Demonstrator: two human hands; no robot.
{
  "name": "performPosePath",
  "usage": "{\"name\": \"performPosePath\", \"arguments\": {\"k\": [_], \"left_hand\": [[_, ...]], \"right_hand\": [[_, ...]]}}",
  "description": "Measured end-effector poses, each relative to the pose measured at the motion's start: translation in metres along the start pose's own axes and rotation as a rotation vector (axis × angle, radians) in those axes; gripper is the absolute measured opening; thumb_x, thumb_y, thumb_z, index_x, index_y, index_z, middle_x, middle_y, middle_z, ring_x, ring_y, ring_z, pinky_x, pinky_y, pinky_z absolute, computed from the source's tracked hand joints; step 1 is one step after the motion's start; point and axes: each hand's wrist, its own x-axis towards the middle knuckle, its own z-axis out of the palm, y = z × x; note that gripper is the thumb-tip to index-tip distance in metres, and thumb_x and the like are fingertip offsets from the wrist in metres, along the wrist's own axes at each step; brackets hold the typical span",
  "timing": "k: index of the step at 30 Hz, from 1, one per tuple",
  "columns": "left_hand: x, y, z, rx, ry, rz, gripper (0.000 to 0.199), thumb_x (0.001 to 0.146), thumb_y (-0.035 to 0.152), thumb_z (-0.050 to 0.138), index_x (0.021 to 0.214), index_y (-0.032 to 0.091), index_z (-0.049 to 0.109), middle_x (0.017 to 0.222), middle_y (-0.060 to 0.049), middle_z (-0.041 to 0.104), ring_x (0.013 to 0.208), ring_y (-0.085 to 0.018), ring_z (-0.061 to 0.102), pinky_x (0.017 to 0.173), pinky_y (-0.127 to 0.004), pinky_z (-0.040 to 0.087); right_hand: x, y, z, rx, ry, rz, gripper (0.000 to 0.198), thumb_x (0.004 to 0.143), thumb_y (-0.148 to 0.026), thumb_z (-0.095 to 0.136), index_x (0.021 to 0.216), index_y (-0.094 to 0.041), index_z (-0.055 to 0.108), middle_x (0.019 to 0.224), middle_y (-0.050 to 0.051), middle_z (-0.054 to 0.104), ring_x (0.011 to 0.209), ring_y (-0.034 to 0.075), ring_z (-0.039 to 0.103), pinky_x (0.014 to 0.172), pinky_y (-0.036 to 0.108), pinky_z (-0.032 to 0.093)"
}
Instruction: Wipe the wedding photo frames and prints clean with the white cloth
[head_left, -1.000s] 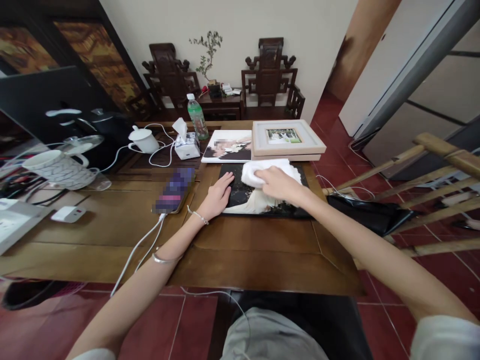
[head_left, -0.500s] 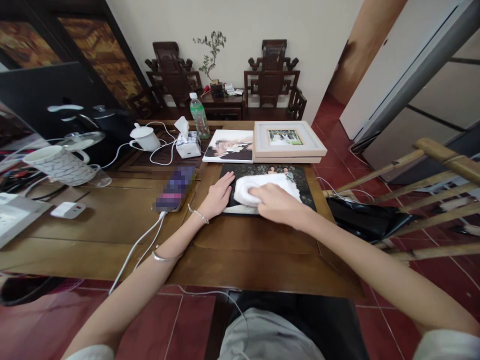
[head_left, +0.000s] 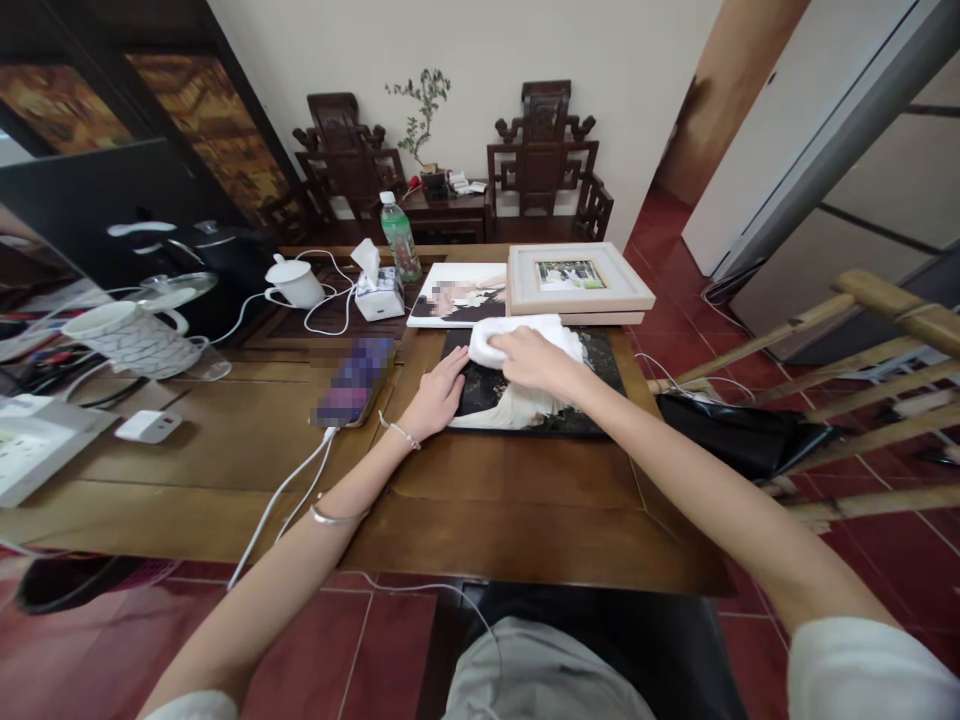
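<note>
White cloth point(head_left: 556, 331) now farther up the photo panel point(head_left: 519, 406), right hand point(head_left: 531, 360) curled around it, left hand point(head_left: 435, 397) open, flat.

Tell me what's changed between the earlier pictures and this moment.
Since half a second ago, the right hand and the white cloth have moved forward to the far edge of the dark picture, uncovering its pale area. Nothing was taken hold of or let go. The left hand stays flat at the picture's left side; the stacked frames, phone and bottle haven't moved.
</note>
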Motion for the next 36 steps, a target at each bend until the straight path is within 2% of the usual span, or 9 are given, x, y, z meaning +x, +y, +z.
{"name": "performPosePath", "arguments": {"k": [6, 9, 12, 17, 22, 25, 30, 33, 36], "left_hand": [[0.000, 0.001, 0.001, 0.001, 0.011, 0.005, 0.045, 0.093, 0.024, 0.034, 0.136, 0.018, 0.048, 0.148, -0.010, 0.042, 0.140, -0.023, 0.034, 0.114, -0.049, 0.029], [0.000, 0.001, 0.002, 0.002, 0.018, -0.002, 0.044, 0.094, 0.024, 0.033, 0.135, 0.017, 0.049, 0.148, -0.011, 0.042, 0.140, -0.023, 0.034, 0.114, -0.049, 0.029], [0.000, 0.001, 0.003, 0.016, 0.014, -0.009, 0.045, 0.094, 0.024, 0.032, 0.135, 0.016, 0.048, 0.148, -0.012, 0.042, 0.140, -0.023, 0.034, 0.114, -0.049, 0.029], [0.000, 0.007, -0.001, -0.016, 0.015, -0.014, 0.045, 0.095, 0.027, 0.033, 0.135, 0.016, 0.049, 0.147, -0.010, 0.043, 0.139, -0.023, 0.034, 0.115, -0.049, 0.027], [-0.002, 0.021, -0.013, -0.253, 0.261, -0.031, 0.052, 0.100, 0.043, 0.024, 0.139, 0.017, 0.045, 0.144, -0.008, 0.048, 0.135, -0.022, 0.042, 0.115, -0.039, 0.030], [-0.002, 0.020, -0.015, -0.394, 0.347, -0.074, 0.059, 0.100, 0.050, 0.015, 0.143, 0.017, 0.040, 0.148, -0.009, 0.043, 0.136, -0.023, 0.040, 0.114, -0.041, 0.032], [0.000, 0.017, -0.011, -0.442, 0.349, -0.052, 0.063, 0.099, 0.053, 0.015, 0.141, 0.014, 0.042, 0.148, -0.011, 0.042, 0.138, -0.022, 0.036, 0.117, -0.040, 0.026], [-0.001, 0.020, -0.009, -0.240, 0.250, -0.011, 0.057, 0.098, 0.051, 0.027, 0.140, 0.015, 0.045, 0.146, -0.011, 0.044, 0.139, -0.022, 0.036, 0.117, -0.041, 0.024], [-0.002, 0.019, -0.006, -0.075, 0.120, 0.032, 0.054, 0.097, 0.044, 0.035, 0.138, 0.012, 0.047, 0.144, -0.014, 0.046, 0.135, -0.023, 0.041, 0.115, -0.043, 0.030]], "right_hand": [[-0.088, -0.046, 0.009, 0.092, -0.059, -0.059, 0.036, 0.072, -0.004, 0.040, 0.096, -0.017, 0.064, 0.084, 0.011, 0.061, 0.075, 0.021, 0.055, 0.066, 0.028, 0.037], [-0.106, -0.048, 0.008, 0.133, -0.078, -0.064, 0.033, 0.071, -0.006, 0.040, 0.092, -0.018, 0.063, 0.082, 0.009, 0.059, 0.074, 0.020, 0.054, 0.066, 0.028, 0.037], [-0.093, -0.032, 0.005, 0.129, -0.079, -0.011, 0.034, 0.072, -0.008, 0.041, 0.095, -0.018, 0.062, 0.083, 0.009, 0.061, 0.074, 0.021, 0.054, 0.062, 0.027, 0.035], [-0.033, -0.002, 0.003, 0.056, 0.015, 0.026, 0.033, 0.074, -0.007, 0.041, 0.096, -0.015, 0.064, 0.087, 0.013, 0.065, 0.073, 0.022, 0.057, 0.059, 0.029, 0.032], [0.007, -0.015, 0.007, 0.053, 0.044, -0.008, 0.037, 0.077, -0.006, 0.042, 0.105, -0.014, 0.064, 0.102, 0.016, 0.067, 0.084, 0.024, 0.060, 0.065, 0.030, 0.035], [0.000, -0.039, 0.011, 0.076, -0.008, -0.147, 0.035, 0.076, -0.005, 0.043, 0.102, -0.015, 0.066, 0.099, 0.014, 0.068, 0.084, 0.023, 0.059, 0.066, 0.030, 0.036], [-0.052, -0.060, 0.013, 0.102, -0.098, -0.278, 0.032, 0.073, -0.007, 0.045, 0.095, -0.018, 0.065, 0.084, 0.010, 0.065, 0.077, 0.021, 0.056, 0.066, 0.029, 0.036], [-0.078, -0.047, 0.007, 0.111, -0.106, -0.227, 0.031, 0.072, -0.007, 0.044, 0.092, -0.018, 0.064, 0.080, 0.009, 0.062, 0.075, 0.020, 0.055, 0.066, 0.028, 0.036], [-0.081, -0.019, 0.000, 0.093, -0.128, -0.095, 0.031, 0.070, -0.007, 0.044, 0.091, -0.017, 0.064, 0.080, 0.009, 0.063, 0.071, 0.019, 0.054, 0.061, 0.027, 0.035]]}}
